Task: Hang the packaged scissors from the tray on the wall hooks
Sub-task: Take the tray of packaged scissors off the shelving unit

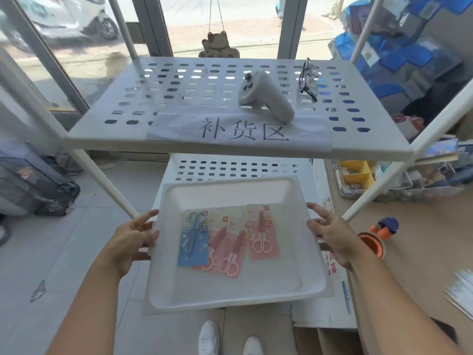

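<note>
Hands share the load: the left hand (130, 240) and right hand (332, 238) each clasp a side rim of the white tray (230, 295), keeping it level, so the packaged scissors (227, 239) lie flat between them; probably four packs, overlapping.

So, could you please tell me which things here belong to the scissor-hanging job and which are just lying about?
Belongs to the job:
white tray, held at its sides by the left hand and right hand
blue scissors pack
pink scissors packs

Just lying about:
game controller
glasses
paper sign
tape dispenser
</note>
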Demonstrator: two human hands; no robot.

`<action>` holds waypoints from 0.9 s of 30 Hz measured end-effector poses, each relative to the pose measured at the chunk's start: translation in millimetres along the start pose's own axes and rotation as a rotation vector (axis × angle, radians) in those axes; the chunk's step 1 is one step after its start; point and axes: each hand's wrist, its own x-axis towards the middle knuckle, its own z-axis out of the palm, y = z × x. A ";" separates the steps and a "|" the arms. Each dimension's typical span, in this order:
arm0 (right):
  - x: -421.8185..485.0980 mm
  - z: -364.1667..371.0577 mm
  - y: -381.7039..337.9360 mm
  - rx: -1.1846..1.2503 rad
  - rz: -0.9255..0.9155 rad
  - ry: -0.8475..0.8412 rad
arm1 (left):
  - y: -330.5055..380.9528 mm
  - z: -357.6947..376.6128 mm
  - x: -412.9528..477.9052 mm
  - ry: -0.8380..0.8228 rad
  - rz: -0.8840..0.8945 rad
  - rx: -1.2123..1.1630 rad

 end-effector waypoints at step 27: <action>-172.4 346.2 61.9 -0.389 -0.160 -0.714 | -268.4 -285.6 -369.0 0.701 0.020 -0.255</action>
